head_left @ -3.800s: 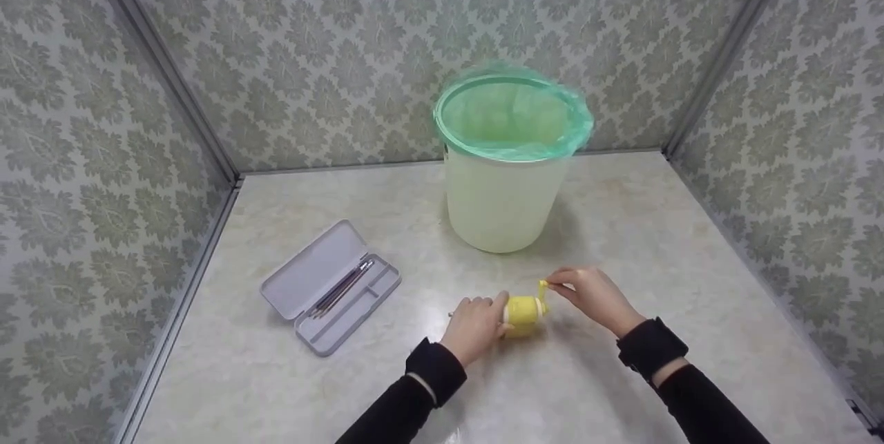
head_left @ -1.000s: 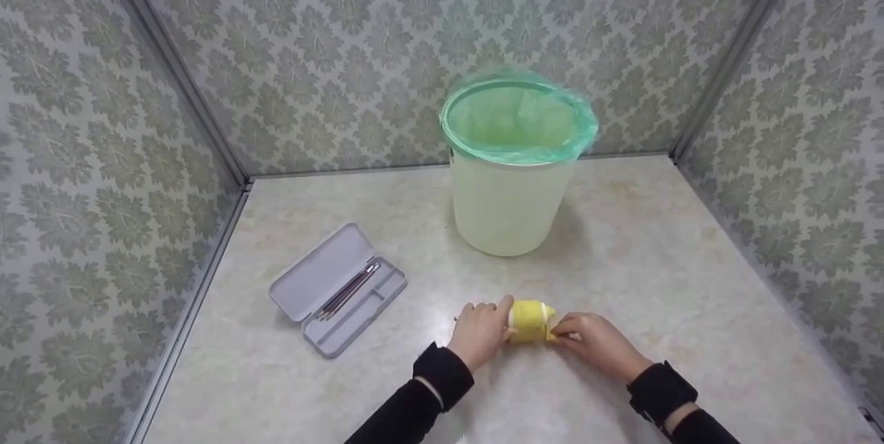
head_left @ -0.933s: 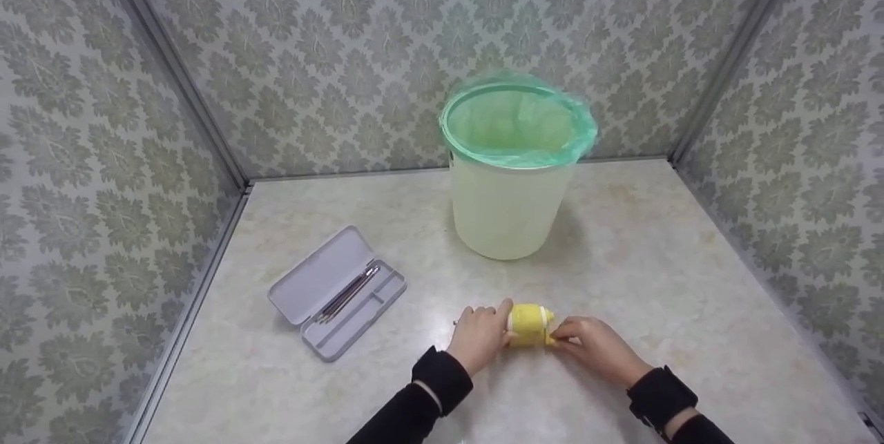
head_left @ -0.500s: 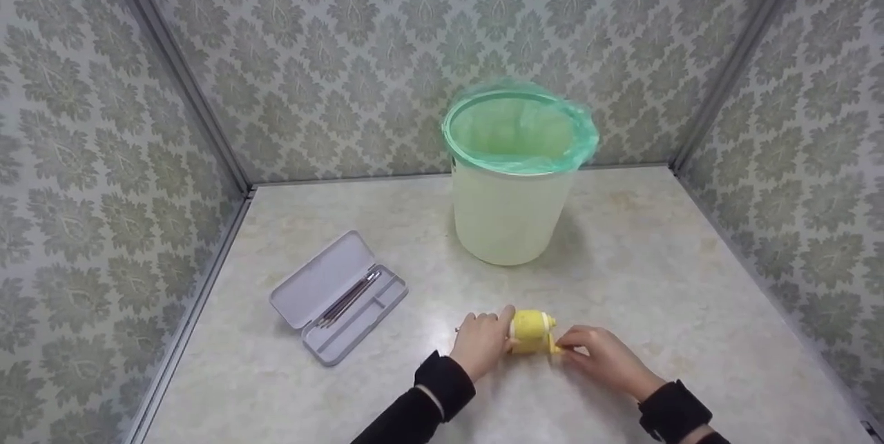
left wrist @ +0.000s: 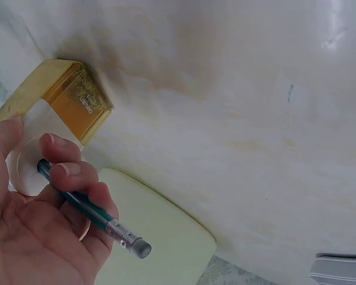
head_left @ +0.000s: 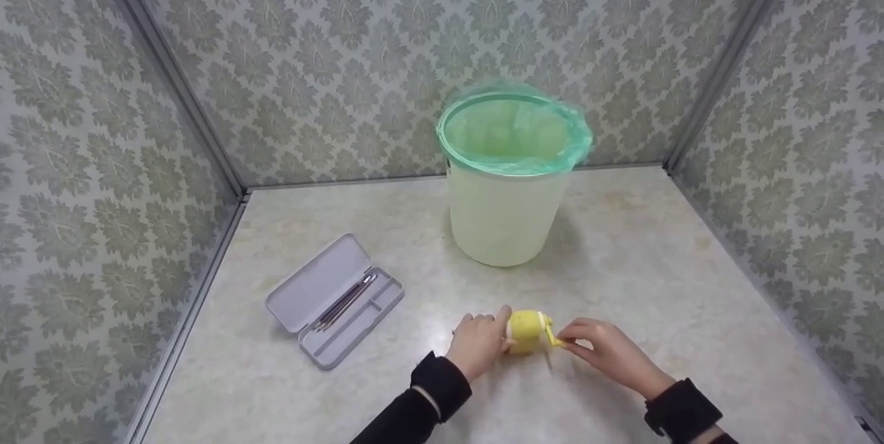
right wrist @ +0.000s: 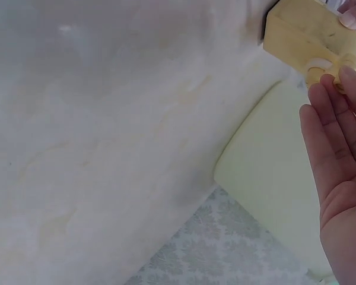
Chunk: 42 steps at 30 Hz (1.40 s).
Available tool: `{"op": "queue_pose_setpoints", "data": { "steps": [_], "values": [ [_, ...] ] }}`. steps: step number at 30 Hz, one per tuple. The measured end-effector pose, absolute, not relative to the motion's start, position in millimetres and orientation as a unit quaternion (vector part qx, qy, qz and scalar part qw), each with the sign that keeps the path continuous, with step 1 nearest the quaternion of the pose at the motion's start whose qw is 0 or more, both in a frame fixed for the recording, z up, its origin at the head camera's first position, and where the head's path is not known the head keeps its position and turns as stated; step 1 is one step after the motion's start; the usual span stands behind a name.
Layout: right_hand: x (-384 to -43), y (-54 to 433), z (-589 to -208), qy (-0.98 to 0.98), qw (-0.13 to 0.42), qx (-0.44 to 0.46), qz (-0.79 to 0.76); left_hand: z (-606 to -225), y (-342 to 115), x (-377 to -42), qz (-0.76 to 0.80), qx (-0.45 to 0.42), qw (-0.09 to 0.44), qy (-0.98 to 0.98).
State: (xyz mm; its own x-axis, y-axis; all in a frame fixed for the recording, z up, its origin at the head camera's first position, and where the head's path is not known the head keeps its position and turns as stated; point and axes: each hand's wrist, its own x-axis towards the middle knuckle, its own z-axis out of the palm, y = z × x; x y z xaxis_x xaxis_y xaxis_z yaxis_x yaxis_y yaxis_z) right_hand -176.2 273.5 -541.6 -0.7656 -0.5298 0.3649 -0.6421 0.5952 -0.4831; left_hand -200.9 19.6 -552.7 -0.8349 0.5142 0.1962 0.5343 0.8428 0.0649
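My left hand (head_left: 476,344) grips the white-faced end of a yellow pencil sharpener (head_left: 525,332) low over the table. In the left wrist view, a dark green pencil (left wrist: 86,206) with a grey eraser runs between its curled fingers, its far end inside the sharpener's face (left wrist: 32,151). My right hand (head_left: 611,355) pinches the knob of the yellow crank (head_left: 554,338) between thumb and fingertips at the sharpener's other end. The crank arm slants down and to the right. The right wrist view shows the sharpener's yellow body (right wrist: 308,32) with the left fingers behind it.
An open grey pencil case (head_left: 349,335) with several pencils (head_left: 345,302) in one compartment lies on the left of the table. Behind the hands stands a pale bin (head_left: 507,216) with a green bag (head_left: 580,137) over its rim. Patterned walls (head_left: 373,36) enclose the back and sides.
The crank, upright at first, later pointed down beside the sharpener and now slants down to the right. My right hand moved round with it. The left hand keeps its grip on the sharpener.
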Motion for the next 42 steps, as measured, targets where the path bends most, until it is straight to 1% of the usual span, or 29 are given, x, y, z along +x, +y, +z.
{"op": "queue_pose_setpoints", "data": {
  "steps": [2,7,16,21,29,36,42],
  "values": [
    [-176.1,274.3,-539.9,-0.89,0.084,0.324,0.309,-552.8,20.1,-200.8,-0.055,-0.276,0.089,-0.955],
    [-178.3,275.3,-533.7,-0.89,0.108,0.315,0.311,-551.3,20.9,-200.2,-0.043,-0.287,0.1,-0.952],
    [-187.3,275.1,-529.1,-0.892,0.129,0.306,0.308,-554.7,20.6,-202.2,-0.051,-0.291,0.095,-0.951],
    [-189.8,275.6,-530.0,-0.898,0.123,0.291,0.306,-555.0,21.1,-203.0,-0.054,-0.291,0.085,-0.951],
    [-193.9,274.0,-527.8,-0.904,0.121,0.279,0.301,-557.0,21.4,-203.9,-0.065,-0.295,0.088,-0.949],
    [-196.1,272.4,-524.1,-0.91,0.118,0.272,0.289,-554.0,21.9,-205.3,-0.041,-0.291,0.081,-0.953],
    [-199.7,270.6,-522.0,-0.909,0.138,0.277,0.28,-552.7,22.0,-206.9,-0.042,-0.291,0.067,-0.954]
  ]
}}
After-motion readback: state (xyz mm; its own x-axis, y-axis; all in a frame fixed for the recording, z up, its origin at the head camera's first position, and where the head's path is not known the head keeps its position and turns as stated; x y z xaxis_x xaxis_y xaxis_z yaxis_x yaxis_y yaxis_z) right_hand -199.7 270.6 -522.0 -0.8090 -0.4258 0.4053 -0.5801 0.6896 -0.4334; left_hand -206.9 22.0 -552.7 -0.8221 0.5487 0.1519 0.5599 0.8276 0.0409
